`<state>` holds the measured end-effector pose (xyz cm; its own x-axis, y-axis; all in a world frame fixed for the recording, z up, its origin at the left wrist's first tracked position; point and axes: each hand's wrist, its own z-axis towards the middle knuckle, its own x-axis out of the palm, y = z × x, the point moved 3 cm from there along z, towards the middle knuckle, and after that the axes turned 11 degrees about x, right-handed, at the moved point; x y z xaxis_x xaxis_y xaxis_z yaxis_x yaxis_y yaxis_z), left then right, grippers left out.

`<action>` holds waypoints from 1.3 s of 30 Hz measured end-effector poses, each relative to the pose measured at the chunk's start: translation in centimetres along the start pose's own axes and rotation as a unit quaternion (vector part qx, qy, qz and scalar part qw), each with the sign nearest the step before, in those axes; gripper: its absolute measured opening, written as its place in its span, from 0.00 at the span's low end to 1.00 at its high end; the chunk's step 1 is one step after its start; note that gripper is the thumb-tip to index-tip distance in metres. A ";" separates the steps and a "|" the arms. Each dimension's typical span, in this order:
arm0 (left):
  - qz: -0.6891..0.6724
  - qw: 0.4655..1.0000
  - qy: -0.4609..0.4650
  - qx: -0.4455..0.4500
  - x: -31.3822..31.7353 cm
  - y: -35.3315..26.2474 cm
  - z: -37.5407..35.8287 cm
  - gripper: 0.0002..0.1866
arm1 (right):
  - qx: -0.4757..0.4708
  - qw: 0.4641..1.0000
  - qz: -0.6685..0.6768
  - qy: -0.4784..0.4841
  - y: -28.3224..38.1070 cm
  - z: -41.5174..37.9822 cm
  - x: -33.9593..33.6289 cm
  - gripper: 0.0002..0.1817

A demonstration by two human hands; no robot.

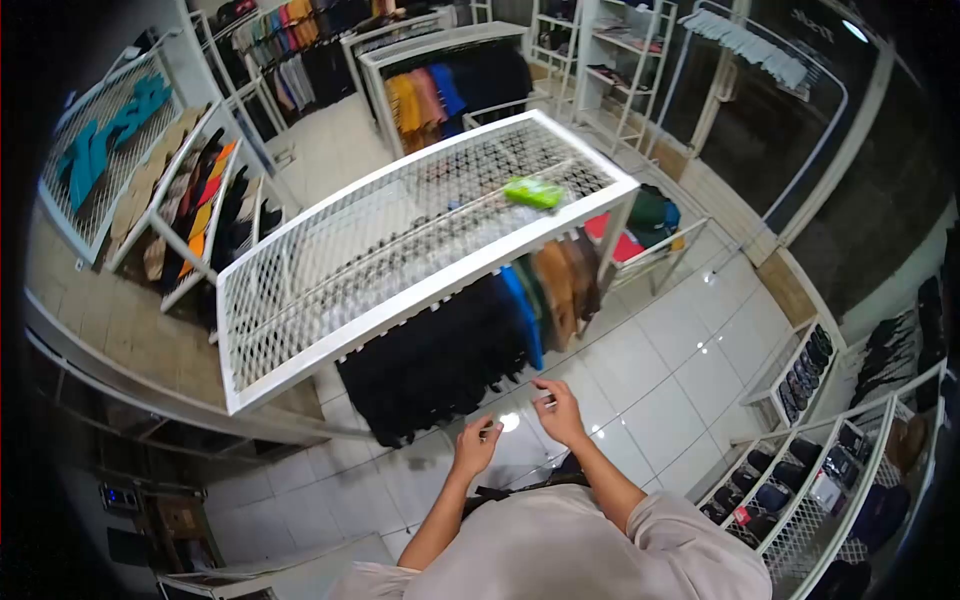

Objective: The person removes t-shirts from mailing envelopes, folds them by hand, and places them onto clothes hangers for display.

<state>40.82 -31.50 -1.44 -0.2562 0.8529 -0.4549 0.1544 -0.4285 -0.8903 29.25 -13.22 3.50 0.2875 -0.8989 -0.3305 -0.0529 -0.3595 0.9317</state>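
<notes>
My left hand [477, 447] is raised in front of my body, its fingers loosely bent and apart, with nothing visible in it. Just to the right and a little farther forward, my right hand [559, 411] is also open, fingers curved. Both are nearest to a row of hanging black clothes [435, 365], without touching it. Blue [524, 318] and brown garments [557, 290] hang at the right end of that row. Above them is a white rack with a mesh top [420, 294]. A bright green packet [534, 193] lies on the mesh near its far right corner.
White tiles [640, 400] cover the floor. Shelves of caps [770, 495] stand close on my right, with a small sunglasses stand [805, 375] beyond. More clothes racks [440, 95] fill the back. At left is a display of folded clothes [205, 205].
</notes>
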 end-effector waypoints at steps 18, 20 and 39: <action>-0.028 0.966 0.240 0.090 24.9 -25.1 15.1 0.26 | 0.091 0.968 0.129 -0.196 -7.2 6.2 -37.1 0.15; -0.049 0.962 0.249 0.104 28.1 -24.4 17.5 0.26 | 0.100 0.964 0.128 -0.209 -7.7 7.6 -39.2 0.15; -0.087 0.950 0.271 0.131 59.1 -34.3 49.8 0.24 | 0.133 0.968 0.093 -0.194 -11.4 32.2 -66.0 0.15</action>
<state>-27.11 18.77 1.08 0.2844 0.9151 -0.2860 -0.1052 -0.2667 -0.9580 -19.89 42.20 9.81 -0.1278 -0.9624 -0.2398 -0.3281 -0.1872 0.9259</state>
